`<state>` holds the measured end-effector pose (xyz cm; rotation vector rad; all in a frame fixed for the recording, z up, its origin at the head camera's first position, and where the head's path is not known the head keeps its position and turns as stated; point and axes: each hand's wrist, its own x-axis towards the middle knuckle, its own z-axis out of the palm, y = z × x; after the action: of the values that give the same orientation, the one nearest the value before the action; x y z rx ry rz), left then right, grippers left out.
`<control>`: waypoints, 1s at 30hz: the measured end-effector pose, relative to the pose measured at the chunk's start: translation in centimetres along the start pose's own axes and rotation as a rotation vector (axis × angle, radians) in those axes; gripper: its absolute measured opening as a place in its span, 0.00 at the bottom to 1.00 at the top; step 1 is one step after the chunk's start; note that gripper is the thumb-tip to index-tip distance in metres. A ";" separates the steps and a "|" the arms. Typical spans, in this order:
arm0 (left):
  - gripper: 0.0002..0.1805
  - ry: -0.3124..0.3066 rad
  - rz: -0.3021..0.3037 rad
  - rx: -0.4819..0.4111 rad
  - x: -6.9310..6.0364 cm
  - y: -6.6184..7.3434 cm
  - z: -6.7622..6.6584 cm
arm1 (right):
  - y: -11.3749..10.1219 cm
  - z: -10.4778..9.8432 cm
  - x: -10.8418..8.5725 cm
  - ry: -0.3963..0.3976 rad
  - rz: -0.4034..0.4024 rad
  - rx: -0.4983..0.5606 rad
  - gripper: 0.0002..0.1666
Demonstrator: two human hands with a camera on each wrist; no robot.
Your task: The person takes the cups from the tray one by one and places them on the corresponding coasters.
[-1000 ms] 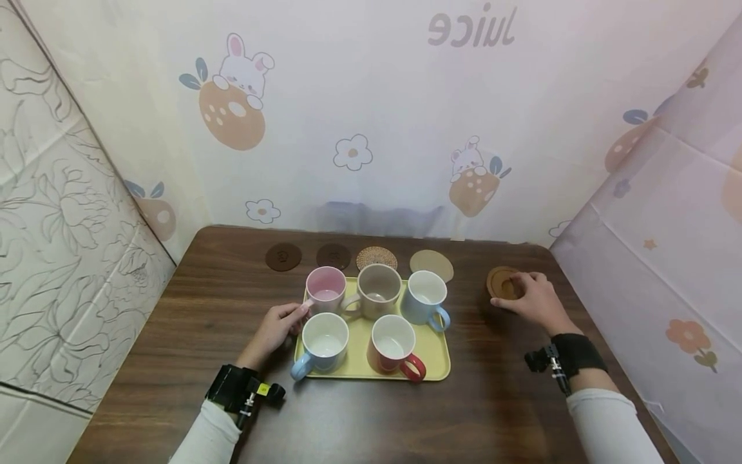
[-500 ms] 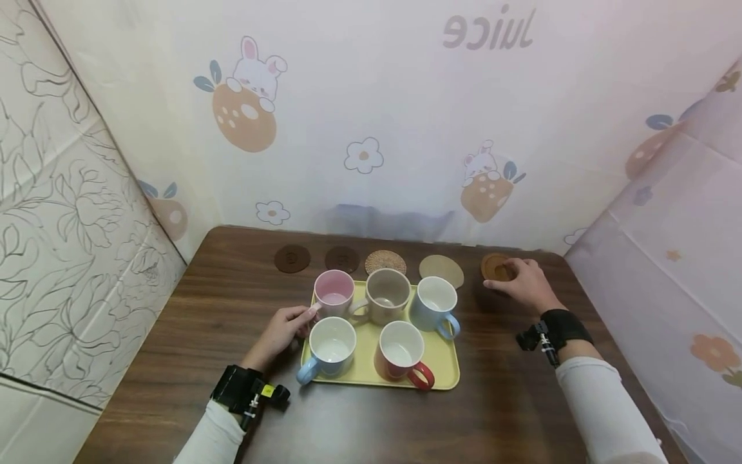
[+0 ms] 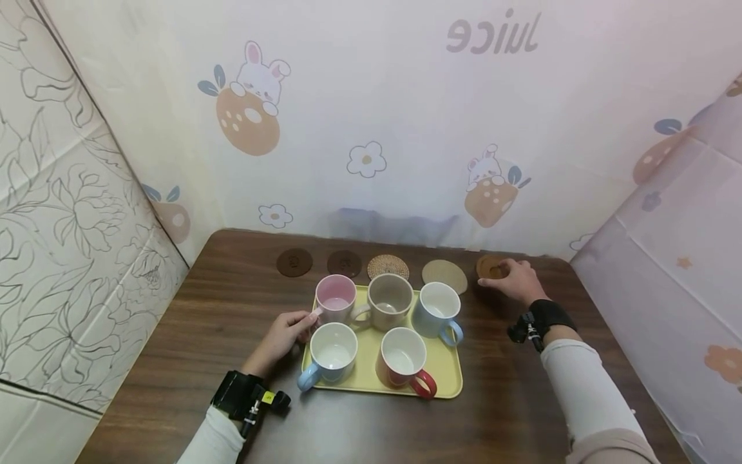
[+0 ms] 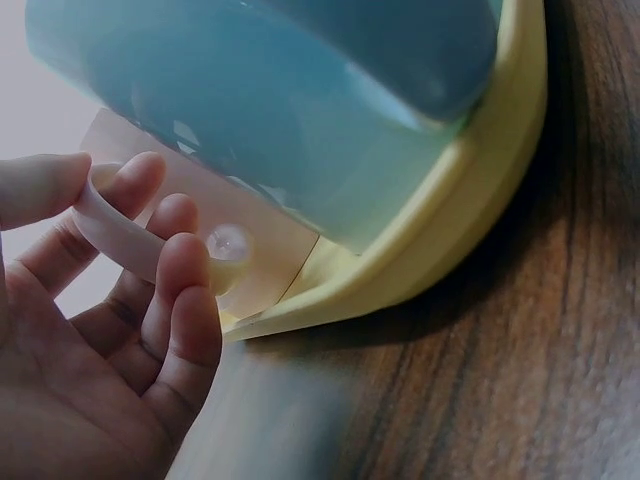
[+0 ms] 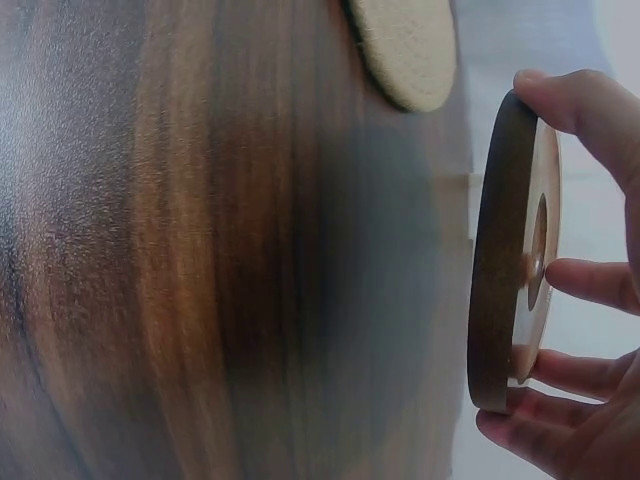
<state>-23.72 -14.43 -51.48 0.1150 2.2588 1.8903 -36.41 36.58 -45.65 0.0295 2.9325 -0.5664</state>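
My left hand (image 3: 284, 336) holds the handle of the pink mug (image 3: 335, 299), which stands at the back left of a yellow tray (image 3: 365, 370). The left wrist view shows fingers curled through the pale pink handle (image 4: 125, 245), with the thumb on top. At the table's back right, my right hand (image 3: 518, 282) grips a round wooden coaster (image 3: 487, 267) by its rim. Seen from the right wrist, thumb and fingers span the coaster (image 5: 500, 260), one fingertip touches its recessed face, and it appears held just off the table.
Also on the tray are a beige mug (image 3: 390, 308), two light blue mugs (image 3: 431, 316) and a red mug (image 3: 400, 364). Behind it lie two dark brown coasters (image 3: 294, 263), a woven coaster (image 3: 388, 266) and a tan coaster (image 3: 445, 276). Patterned cloth walls (image 3: 371, 96) enclose the wooden table.
The right hand has shifted the wooden coaster back and to the left, closer to the row of coasters. My left hand keeps its hold on the pink mug's handle. The head view has shifted slightly.
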 end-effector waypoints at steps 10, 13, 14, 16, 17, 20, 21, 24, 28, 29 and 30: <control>0.17 0.011 0.016 0.006 0.0 0.0 0.2 | 1.0 1.4 0.2 -0.046 0.074 0.032 0.62; 0.17 0.010 0.020 0.003 0.0 0.0 0.2 | 1.2 1.8 0.3 -0.045 0.079 0.031 0.62; 0.16 0.010 0.023 0.004 0.0 0.0 0.2 | 1.2 1.9 0.3 -0.046 0.079 0.030 0.62; 0.16 0.008 0.027 0.007 0.0 0.0 0.2 | 1.3 2.1 0.4 -0.049 0.077 0.025 0.62; 0.16 0.008 0.025 0.008 0.0 -0.1 0.2 | 1.3 2.2 0.5 -0.049 0.078 0.024 0.62; 0.16 0.007 0.028 0.009 -0.1 0.1 0.2 | 1.4 2.4 0.7 -0.047 0.077 0.022 0.62; 0.16 0.006 0.028 0.008 -0.1 0.1 0.2 | 1.4 2.4 0.7 -0.047 0.075 0.020 0.62; 0.16 0.007 0.023 0.009 -0.1 0.2 0.2 | 1.6 2.7 0.9 -0.040 0.069 0.017 0.61; 0.17 0.015 0.002 0.010 -0.1 0.0 0.1 | 1.8 3.1 1.2 -0.035 0.065 0.011 0.61; 0.17 0.018 -0.002 0.009 -0.1 0.0 0.1 | 1.8 3.1 1.3 -0.035 0.065 0.009 0.61; 0.17 0.020 -0.005 0.005 -0.1 0.0 0.1 | 1.8 3.2 1.4 -0.036 0.067 0.005 0.61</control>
<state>-23.63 -14.33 -51.49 0.0911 2.2748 1.8917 -37.19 37.10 -49.46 0.1169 2.8833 -0.5587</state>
